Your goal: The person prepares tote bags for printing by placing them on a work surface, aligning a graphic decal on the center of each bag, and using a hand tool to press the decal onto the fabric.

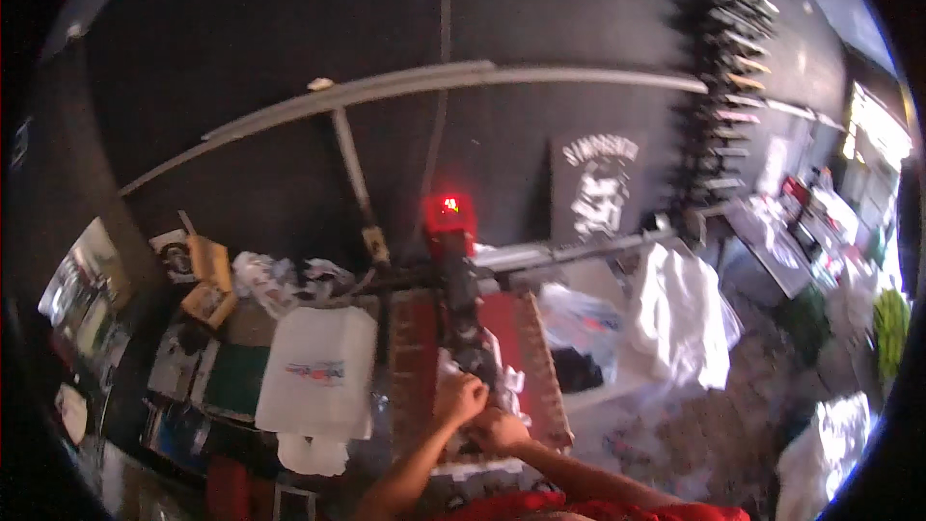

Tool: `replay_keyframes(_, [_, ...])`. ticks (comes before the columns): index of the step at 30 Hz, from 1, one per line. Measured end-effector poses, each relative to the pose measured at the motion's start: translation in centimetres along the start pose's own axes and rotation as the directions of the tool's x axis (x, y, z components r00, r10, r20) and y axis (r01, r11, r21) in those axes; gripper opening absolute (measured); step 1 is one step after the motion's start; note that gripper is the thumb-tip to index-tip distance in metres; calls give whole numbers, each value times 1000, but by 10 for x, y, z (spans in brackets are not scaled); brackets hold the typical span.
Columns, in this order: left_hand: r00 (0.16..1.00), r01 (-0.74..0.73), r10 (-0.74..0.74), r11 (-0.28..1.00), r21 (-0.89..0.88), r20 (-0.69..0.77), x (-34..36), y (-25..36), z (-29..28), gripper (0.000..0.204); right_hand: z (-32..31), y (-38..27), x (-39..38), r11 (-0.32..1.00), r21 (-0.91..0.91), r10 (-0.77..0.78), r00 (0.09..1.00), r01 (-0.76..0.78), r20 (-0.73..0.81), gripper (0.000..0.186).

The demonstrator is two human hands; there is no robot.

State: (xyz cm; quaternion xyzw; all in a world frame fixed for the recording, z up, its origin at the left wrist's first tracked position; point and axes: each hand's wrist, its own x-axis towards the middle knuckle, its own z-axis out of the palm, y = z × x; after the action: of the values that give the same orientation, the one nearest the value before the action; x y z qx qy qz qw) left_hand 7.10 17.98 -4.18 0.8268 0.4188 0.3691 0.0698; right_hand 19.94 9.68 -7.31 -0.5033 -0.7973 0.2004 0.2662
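A heat press (463, 318) with a dark arm and a lit red display box (449, 212) stands right in front of me. Bunched white cloth (509, 381) shows around its lower part, above a red board (524, 333) with a pale edge. My left hand (461, 397) is closed at the near end of the press, beside the cloth. Just below and to its right, my right hand (497, 431) is closed too. What the fingers of either hand grip is hidden.
A stack of white printed shirts (316, 367) lies to the left. At the right are a plastic bag (584, 318) and a draped white garment (675, 318). A cluttered table (772, 241) stands farther right. Hangers (738, 87) line the dark wall.
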Motion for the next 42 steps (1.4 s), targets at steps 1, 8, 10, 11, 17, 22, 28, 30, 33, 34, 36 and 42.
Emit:
replay_keyframes(1, [1000,-1,1,1000,-12,17,4,4,1,22,8,14,-3,1000,-9,-5,1000,5,17,24])
replay_keyframes(8, [999,-16,16,1000,4,-34,-16,-8,-1,21,-12,-28,-3,994,-62,90,995,-87,45,27])
replay_keyframes(10, [999,-27,27,1000,-5,30,-14,-5,0,19,-6,-22,-9,995,-49,85,996,-85,1,31])
replay_keyframes(11, [998,-47,47,999,-5,-34,-12,-5,1,20,-6,-19,-12,994,-59,89,996,-88,3,31])
replay_keyframes(17, [997,-71,77,968,242,-13,-6,9,-23,72,-2,-15,2,988,-145,55,998,-55,-6,31])
replay_keyframes(22, [992,111,-119,981,159,42,-5,6,-12,76,12,-8,1,976,-218,5,1000,-1,21,31])
replay_keyframes(28, [992,102,-110,988,118,63,-4,7,-16,75,-21,-9,-4,994,27,-107,976,104,188,31])
replay_keyframes(30, [998,51,-51,998,36,19,-13,2,-11,72,-64,-7,-34,931,326,54,944,-165,324,25])
replay_keyframes(33, [999,47,-45,995,86,-31,-13,9,-6,67,-126,17,-91,775,474,137,843,-418,520,28])
replay_keyframes(34, [998,59,-57,996,70,-29,-14,8,-4,66,-122,50,-115,716,382,335,767,-585,547,27])
replay_keyframes(36, [994,107,-104,991,78,-37,-16,5,-7,62,-138,83,-147,558,311,466,601,-769,649,32])
replay_keyframes(42, [994,109,-106,989,96,-37,-1,4,-19,52,-136,108,-218,360,-88,522,122,-929,844,50])
